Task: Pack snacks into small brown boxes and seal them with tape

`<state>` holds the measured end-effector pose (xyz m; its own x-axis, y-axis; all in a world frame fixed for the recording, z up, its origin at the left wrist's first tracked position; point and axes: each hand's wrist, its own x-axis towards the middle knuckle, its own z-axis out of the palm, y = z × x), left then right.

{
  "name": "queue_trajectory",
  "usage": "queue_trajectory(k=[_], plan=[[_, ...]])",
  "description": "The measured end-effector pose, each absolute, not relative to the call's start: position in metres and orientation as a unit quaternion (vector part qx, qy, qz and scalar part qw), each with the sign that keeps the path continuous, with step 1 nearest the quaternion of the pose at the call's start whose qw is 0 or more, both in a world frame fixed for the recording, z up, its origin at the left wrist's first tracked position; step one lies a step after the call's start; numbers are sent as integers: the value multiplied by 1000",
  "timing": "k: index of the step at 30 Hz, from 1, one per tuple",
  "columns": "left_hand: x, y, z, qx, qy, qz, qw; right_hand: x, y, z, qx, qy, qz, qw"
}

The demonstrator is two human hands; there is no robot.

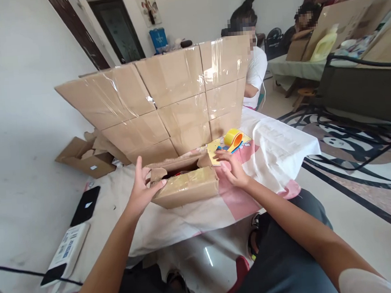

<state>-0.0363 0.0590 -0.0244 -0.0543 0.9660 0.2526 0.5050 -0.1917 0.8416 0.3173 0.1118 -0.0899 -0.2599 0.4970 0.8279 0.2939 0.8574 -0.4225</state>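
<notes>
A brown cardboard box [188,187] with its top open lies on the cloth-covered table in front of me. Something red shows inside, too small to name. At the box's left end is my left hand [142,190], thumb on the top edge and fingers raised around the corner. My right hand [233,168] is beside the right end, its fingers spread and nothing held. Just beyond it, a yellow tape roll [233,138] rests near a blue item on a yellow and pink printed patch of the cloth.
A tall taped cardboard panel [178,98] stands behind the box. Another open carton [93,165] is at the left. A black phone-like item [85,206] and a white box [68,249] lie on the left edge. A person in white sits behind the panel.
</notes>
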Motion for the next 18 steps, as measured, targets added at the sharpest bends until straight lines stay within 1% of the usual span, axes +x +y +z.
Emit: queue_trajectory(k=[2, 4, 6, 8, 10, 14, 18], plan=[[-36, 59, -19, 718, 559, 380, 165, 336, 114, -90, -334, -712, 99, 610], [-35, 57, -12, 785, 548, 283, 61, 355, 121, -91, -418, -626, 135, 644], [-30, 53, -8, 819, 539, 195, -25, 372, 131, -95, -491, -542, 203, 651], [-19, 49, -10, 839, 518, 143, -86, 384, 143, -99, -536, -489, 254, 639], [-6, 47, -17, 854, 492, 125, -116, 387, 156, -103, -557, -471, 277, 626], [14, 51, -30, 867, 466, 115, -132, 377, 180, -106, -563, -479, 312, 597], [22, 54, -35, 854, 484, 123, -146, 363, 198, -103, -579, -492, 303, 576]])
